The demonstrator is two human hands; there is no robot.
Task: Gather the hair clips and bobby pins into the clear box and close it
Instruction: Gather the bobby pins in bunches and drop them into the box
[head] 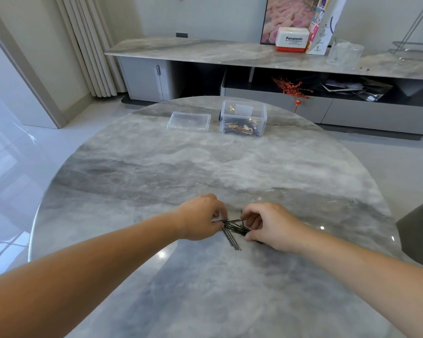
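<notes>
A heap of thin black bobby pins (233, 231) lies on the near part of the round marble table (156, 181). My left hand (200, 217) pinches the heap's left side, fingers closed on some pins. On the right side my right hand (266, 224) curls over the pins, thumb and fingers touching them. At the far edge stands the clear box (243, 118), open, with brown and dark hair clips in its bottom. Its clear lid (189, 121) lies flat on the table to the left of the box.
A long marble sideboard (205, 51) runs behind the table, bearing a Panasonic box (292, 39), a paper bag and glass jars (344, 53). A dark seat (418, 230) stands close to the table's right edge. Curtains hang at the back left.
</notes>
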